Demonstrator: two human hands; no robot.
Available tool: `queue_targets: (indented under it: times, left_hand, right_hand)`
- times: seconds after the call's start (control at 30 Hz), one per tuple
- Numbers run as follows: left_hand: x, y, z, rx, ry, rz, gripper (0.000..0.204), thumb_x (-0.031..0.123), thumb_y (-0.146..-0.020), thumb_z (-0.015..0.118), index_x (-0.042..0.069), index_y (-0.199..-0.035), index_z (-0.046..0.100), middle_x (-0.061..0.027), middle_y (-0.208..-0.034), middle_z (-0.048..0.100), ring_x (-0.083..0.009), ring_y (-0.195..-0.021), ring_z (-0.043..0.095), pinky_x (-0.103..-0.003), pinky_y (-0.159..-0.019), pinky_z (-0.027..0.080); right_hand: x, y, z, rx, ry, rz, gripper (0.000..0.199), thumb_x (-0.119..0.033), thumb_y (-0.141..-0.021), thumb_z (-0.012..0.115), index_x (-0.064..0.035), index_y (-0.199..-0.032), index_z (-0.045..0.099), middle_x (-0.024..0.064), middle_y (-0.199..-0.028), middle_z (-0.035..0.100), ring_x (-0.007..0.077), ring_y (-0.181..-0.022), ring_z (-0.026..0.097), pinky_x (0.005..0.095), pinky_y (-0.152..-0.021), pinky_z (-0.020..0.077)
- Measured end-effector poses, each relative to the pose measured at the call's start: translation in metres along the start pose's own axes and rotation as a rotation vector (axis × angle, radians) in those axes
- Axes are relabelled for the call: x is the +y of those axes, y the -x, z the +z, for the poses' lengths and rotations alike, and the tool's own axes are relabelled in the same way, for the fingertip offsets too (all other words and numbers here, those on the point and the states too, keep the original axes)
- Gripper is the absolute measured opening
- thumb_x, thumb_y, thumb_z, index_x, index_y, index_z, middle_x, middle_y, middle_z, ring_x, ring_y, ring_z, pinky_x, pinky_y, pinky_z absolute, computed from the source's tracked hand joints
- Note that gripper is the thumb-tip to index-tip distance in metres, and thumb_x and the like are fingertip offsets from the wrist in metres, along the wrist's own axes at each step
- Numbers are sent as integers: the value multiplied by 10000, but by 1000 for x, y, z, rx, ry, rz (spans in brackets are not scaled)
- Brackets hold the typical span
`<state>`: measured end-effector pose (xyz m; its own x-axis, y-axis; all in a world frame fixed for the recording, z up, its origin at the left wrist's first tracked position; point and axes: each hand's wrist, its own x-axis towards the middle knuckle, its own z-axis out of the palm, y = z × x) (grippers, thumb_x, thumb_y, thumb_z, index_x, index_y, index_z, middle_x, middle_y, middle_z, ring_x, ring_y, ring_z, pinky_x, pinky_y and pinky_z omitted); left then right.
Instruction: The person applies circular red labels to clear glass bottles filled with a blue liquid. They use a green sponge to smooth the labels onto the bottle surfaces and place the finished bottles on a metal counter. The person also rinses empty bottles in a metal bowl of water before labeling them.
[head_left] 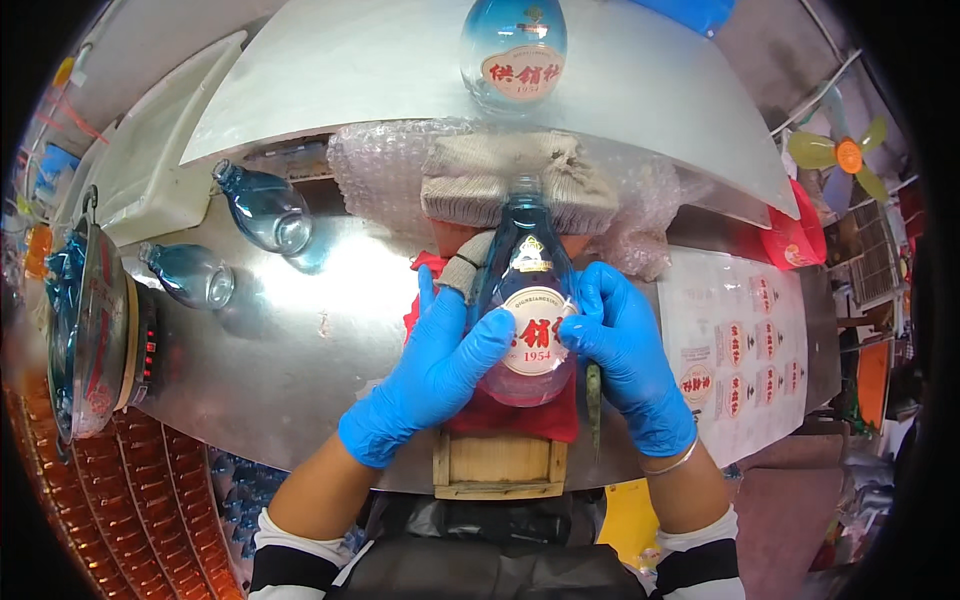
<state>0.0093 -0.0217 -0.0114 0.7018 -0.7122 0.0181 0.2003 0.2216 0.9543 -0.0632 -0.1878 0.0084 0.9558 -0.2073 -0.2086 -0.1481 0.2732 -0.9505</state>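
Note:
A blue-to-clear glass bottle [528, 272] lies in front of me with its neck pointing away. It rests on a red cloth [545, 425] over a wooden stand [500, 468], neck against a folded knitted pad [470, 185]. On its belly is a round cream label [537, 350] with red lettering. My left hand [425, 355], in a blue glove, is wrapped round the bottle's left side, thumb on the label's left part. My right hand [628, 345], also blue-gloved, has its thumb and fingers closed at the label's right edge, covering part of it.
Two unlabelled blue bottles [265, 210] lie at left on the metal table [300, 370]. A labelled bottle [515, 60] is on the raised white board at the back. A label sheet [740, 350] lies right. Bubble wrap [385, 165] surrounds the pad; a fan [848, 155] is far right.

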Motion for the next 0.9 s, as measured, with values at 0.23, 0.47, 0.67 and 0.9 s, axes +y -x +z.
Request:
queue_targets:
  times: [0.23, 0.47, 0.67, 0.9]
  left_hand:
    - [0, 1, -4, -13, 59, -70, 762, 432, -886, 481, 1, -1402, 123, -162, -1385, 279, -248, -1266, 322, -355, -1046, 268]
    - [0, -3, -6, 35, 148, -166, 734, 456, -902, 438, 20, -1406, 131, -146, -1376, 311, -231, -1251, 352, -348, -1037, 295]
    - [-6, 3, -5, 24, 96, -183, 709, 433, -909, 436, 14, -1399, 141, -151, -1357, 334, -230, -1237, 371, -348, -1027, 313]
    - [-5, 3, -3, 0, 146, -114, 701, 421, -912, 435, 12, -1398, 140, -149, -1355, 336, -229, -1231, 379, -350, -1028, 313]
  right_hand:
    - [10, -4, -4, -55, -149, -21, 280, -97, -744, 715, -117, -774, 437, -46, -723, 430, 37, -679, 411, 184, -602, 373]
    - [2, -2, -5, -44, -150, 115, 268, -147, -762, 715, -106, -802, 453, -44, -731, 438, 32, -676, 413, 175, -591, 366]
    - [8, 1, 0, -33, -57, -29, 317, -111, -748, 726, -118, -774, 410, -43, -720, 423, 33, -663, 414, 177, -588, 380]
    - [17, 4, 3, -2, -155, -71, 283, -106, -769, 702, -108, -778, 420, -41, -722, 421, 40, -685, 414, 186, -632, 388]
